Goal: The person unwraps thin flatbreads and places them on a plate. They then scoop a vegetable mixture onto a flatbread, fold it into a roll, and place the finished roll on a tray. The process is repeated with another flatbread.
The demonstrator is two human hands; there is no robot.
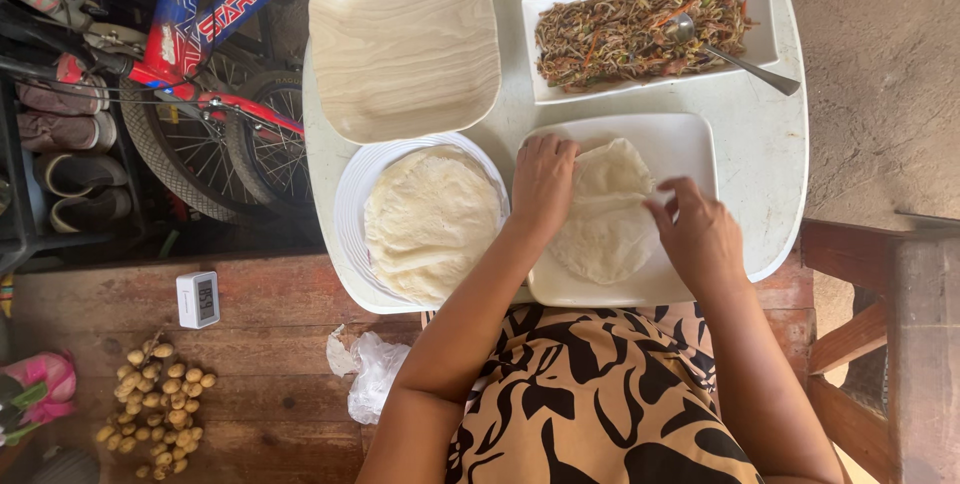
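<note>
So this looks like the wrapper-laying stage of rolling something up. Both hands are on a single thin pale wrapper (607, 214) lying flat on the white rectangular plate (690, 149) at the near right of the white counter (770, 174). The left hand (543, 184) is knuckles-up at the wrapper's far left edge, fingers curled down and pressing or pinching it, though I can't tell whether it actually has a grip on the sheet. The right hand (700, 234) is at the right edge with the fingers (668, 212) narrowed onto the rim, as if tugging it flat or peeling it.

Just left of that plate is a round white plate (350, 194) with a stack of more wrappers (430, 222). At the far right sits a long white dish (755, 4) of stir-fried noodles and veg (640, 29), with a metal spoon (735, 56) lying in it. An empty wooden square plate (403, 39) is at the far left.

My guess is the sheet needs to be fully flat first. After that, the next move would call for a free hand reaching to the far side for the spoon, without dragging the wrapper along.
</note>
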